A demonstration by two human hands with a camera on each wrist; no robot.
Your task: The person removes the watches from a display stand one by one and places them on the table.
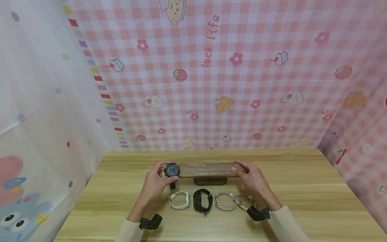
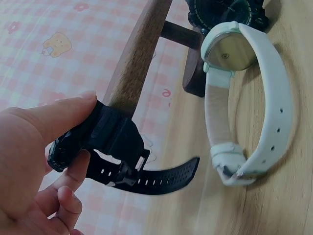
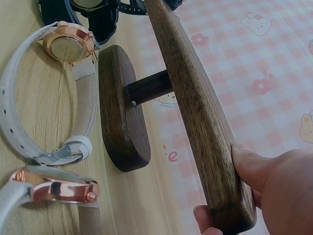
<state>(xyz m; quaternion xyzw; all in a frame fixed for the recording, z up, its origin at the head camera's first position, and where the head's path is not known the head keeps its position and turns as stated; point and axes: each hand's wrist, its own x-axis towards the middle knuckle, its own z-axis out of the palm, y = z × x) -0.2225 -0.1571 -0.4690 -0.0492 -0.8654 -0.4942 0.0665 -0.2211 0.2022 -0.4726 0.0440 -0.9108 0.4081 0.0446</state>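
Note:
My left hand [image 1: 153, 183] pinches a black digital watch [image 1: 172, 170] between thumb and fingers at the left end of a dark wooden watch stand's bar [image 1: 208, 170]. In the left wrist view, the strap [image 2: 115, 129] is buckled into a loop with its perforated tail hanging free, and the loop sits right at the bar's end. My right hand [image 1: 255, 177] grips the bar's right end, thumb on the near side and fingers around the other. A short post joins the bar to its rounded wooden base [image 3: 122, 112] on the table.
In front of the stand, several watches stand in a row: a white one with a mint case [image 1: 180, 200], a black one [image 1: 202, 201], and two pale-strapped rose-gold ones [image 1: 225, 201]. They rest on the wooden table [image 1: 127, 168]. A pink checked cloth [image 1: 205, 84] hangs behind.

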